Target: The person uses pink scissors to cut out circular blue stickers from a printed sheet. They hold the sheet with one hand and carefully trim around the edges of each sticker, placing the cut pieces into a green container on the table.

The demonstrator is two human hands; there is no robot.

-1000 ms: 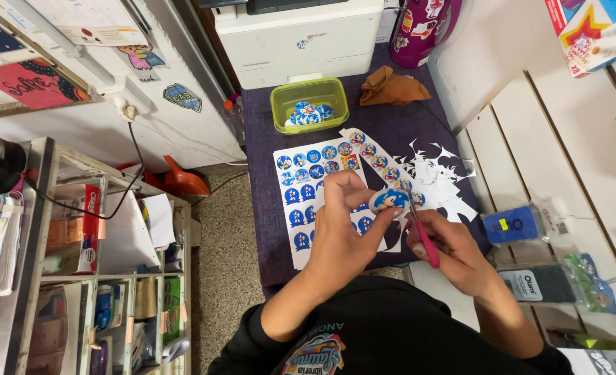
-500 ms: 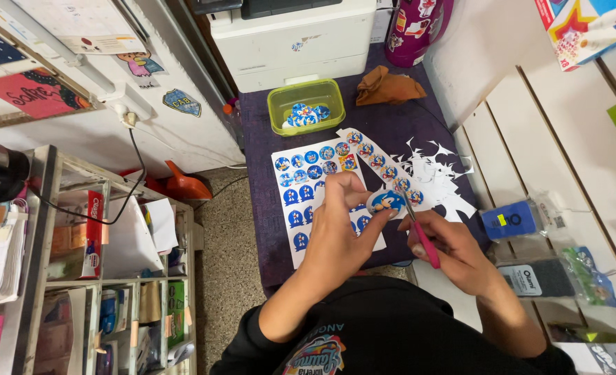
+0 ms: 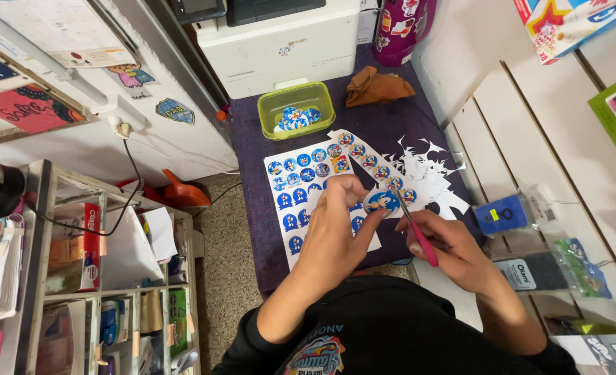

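Observation:
My left hand [image 3: 336, 226] pinches a round blue printed cut-out [image 3: 381, 202] just above a white sheet of blue round pictures [image 3: 301, 184]. My right hand [image 3: 454, 253] grips pink-handled scissors [image 3: 419, 236], whose blades touch the right edge of the cut-out. A strip of more round pictures [image 3: 372, 161] runs diagonally beyond the hands. White paper scraps [image 3: 433, 173] lie to the right on the purple table cover [image 3: 377, 118].
A green tub [image 3: 296, 111] with cut blue rounds stands further back, a brown cloth [image 3: 377, 88] beside it and a white printer [image 3: 280, 42] behind. Shelves with stationery [image 3: 79, 278] fill the left. Packaged goods [image 3: 523, 236] hang on the slatted wall at right.
The round cut-out has turned a little in my left hand while the scissors stay at its edge. The view has shifted slightly.

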